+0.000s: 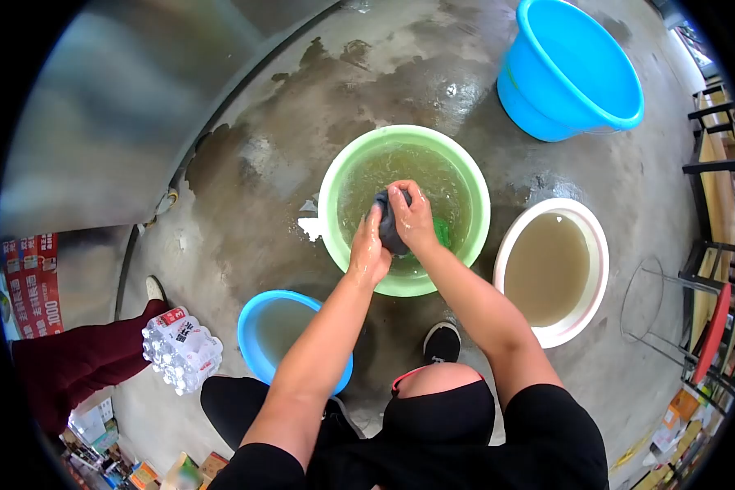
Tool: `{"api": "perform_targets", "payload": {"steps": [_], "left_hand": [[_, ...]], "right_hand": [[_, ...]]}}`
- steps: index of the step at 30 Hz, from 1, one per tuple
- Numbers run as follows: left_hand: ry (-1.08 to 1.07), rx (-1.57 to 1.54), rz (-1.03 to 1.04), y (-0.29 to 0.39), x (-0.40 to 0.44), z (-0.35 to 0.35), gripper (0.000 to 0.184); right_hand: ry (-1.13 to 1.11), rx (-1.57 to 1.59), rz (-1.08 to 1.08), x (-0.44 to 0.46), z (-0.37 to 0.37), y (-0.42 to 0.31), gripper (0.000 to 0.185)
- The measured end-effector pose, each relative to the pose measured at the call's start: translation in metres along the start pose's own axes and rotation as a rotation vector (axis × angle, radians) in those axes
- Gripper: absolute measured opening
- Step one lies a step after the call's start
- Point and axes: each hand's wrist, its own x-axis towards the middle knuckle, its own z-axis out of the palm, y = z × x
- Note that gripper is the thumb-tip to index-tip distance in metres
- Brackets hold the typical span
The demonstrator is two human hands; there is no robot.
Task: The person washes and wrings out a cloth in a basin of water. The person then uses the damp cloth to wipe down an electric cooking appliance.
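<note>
We observe a dark cloth (391, 233) bunched between two wet hands over the centre of the light-green basin (327, 208); clock positions below are read from that basin's centre, with 12 at the top of the view. The left hand (371, 253) presses the cloth from the 9 o'clock side, fingers extended along it. The right hand (413, 219) grips it from the 3 o'clock side, fingers curled over its upper end. We cannot tell whether the cloth's underside meets the water. Contents of the green basin: cloudy, yellowish-green water (420, 163) with a rippled surface, plus a bright green item (442, 232) at 4 o'clock, partly covered by the right wrist and not identifiable. Three further containers stand on the wet concrete floor (286, 131). At 4 o'clock, near the green basin, we record a white basin (602, 253) holding murky brown water. At 7 o'clock sits a small blue basin (248, 314) with greyish water, partly hidden by the left forearm. At 2 o'clock, well apart from the hands, is a large blue tub (535, 102); its interior looks uniformly blue, and we cannot tell whether it contains liquid. At 8 o'clock, beyond the small blue basin, we note a wrapped pack of clear bottles (181, 351), just beside another person's dark red trouser leg (90, 359).
</note>
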Motion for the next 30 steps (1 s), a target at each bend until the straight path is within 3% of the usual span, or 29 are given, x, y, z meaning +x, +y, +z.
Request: {"api": "perform_targets", "payload": {"steps": [1, 2, 3, 5, 6, 8, 9, 11, 12, 13, 15, 17, 19, 20, 21, 22, 23, 26, 27, 28, 30], "left_hand": [[0.083, -0.08, -0.099, 0.002, -0.001, 0.003, 0.053], [0.001, -0.246, -0.241, 0.01, -0.005, 0.0, 0.058], [-0.131, -0.327, -0.186, 0.011, -0.003, -0.007, 0.054], [-0.674, -0.361, -0.19, 0.019, -0.003, -0.013, 0.04], [-0.665, -0.364, -0.188, 0.018, 0.002, -0.015, 0.04], [-0.169, -0.295, -0.014, 0.015, 0.019, -0.013, 0.018], [-0.068, -0.285, 0.171, 0.014, 0.018, -0.005, 0.018], [-0.067, -0.11, 0.414, 0.014, 0.004, 0.015, 0.023], [-0.197, -0.038, 0.523, 0.01, 0.006, 0.01, 0.022], [-0.112, 0.19, 0.427, 0.012, 0.009, 0.003, 0.017], [-0.082, 0.618, 0.803, 0.015, 0.012, -0.001, 0.014], [-0.132, -0.067, 0.468, 0.008, 0.013, 0.003, 0.018], [0.111, -0.338, 0.297, 0.012, 0.021, -0.012, 0.018], [0.205, -0.417, 0.198, 0.006, 0.038, -0.028, 0.009], [0.012, -0.488, -0.024, 0.006, 0.036, -0.034, 0.014], [-0.12, -0.441, -0.057, -0.014, 0.049, -0.048, 0.024], [-0.217, -0.412, -0.219, -0.01, 0.037, -0.04, 0.024], [-0.35, -0.666, -0.223, -0.033, 0.032, -0.02, 0.023], [-0.38, -0.761, -0.184, -0.043, 0.041, -0.025, 0.021], [-0.385, -0.753, -0.186, -0.03, 0.022, -0.008, 0.021], [0.211, -0.391, 0.234, -0.007, -0.013, 0.025, 0.016]], "right_hand": [[0.012, -0.105, -0.166, -0.005, 0.0, -0.004, 0.015], [-0.045, -0.132, -0.273, -0.012, 0.002, -0.009, 0.014], [-0.149, -0.31, -0.595, -0.017, -0.001, -0.023, 0.015], [-0.162, -0.384, -0.62, -0.027, -0.009, -0.028, 0.016], [-0.169, -0.451, -0.645, -0.032, -0.013, -0.029, 0.016], [-0.172, -0.588, -0.711, -0.036, -0.016, -0.031, 0.018], [-0.175, -0.585, -0.719, -0.037, -0.015, -0.026, 0.018], [0.061, -0.016, 0.095, -0.033, -0.005, -0.008, 0.02], [0.023, 0.355, 0.3, -0.031, -0.002, -0.004, 0.022], [-0.045, 0.726, 0.511, -0.025, -0.002, 0.0, 0.025], [-0.196, 0.869, 0.743, -0.018, -0.011, 0.0, 0.029], [-0.221, 0.855, 0.797, -0.014, -0.015, -0.002, 0.034], [-0.296, 0.191, 0.124, -0.017, -0.019, 0.015, 0.043], [-0.24, -0.104, -0.182, -0.019, -0.016, 0.012, 0.048], [-0.211, -0.338, -0.419, -0.024, -0.024, -0.017, 0.055], [-0.307, -0.499, -0.623, -0.027, -0.027, -0.023, 0.066], [-0.316, -0.521, -0.796, -0.029, -0.024, -0.036, 0.06], [-0.346, -0.229, -0.604, -0.037, -0.02, -0.052, 0.029], [-0.343, -0.225, -0.605, -0.04, -0.018, -0.049, 0.029], [-0.246, -0.091, -0.424, -0.043, -0.016, -0.043, 0.026], [-0.016, 0.145, -0.1, -0.04, -0.011, -0.05, 0.018]]}}
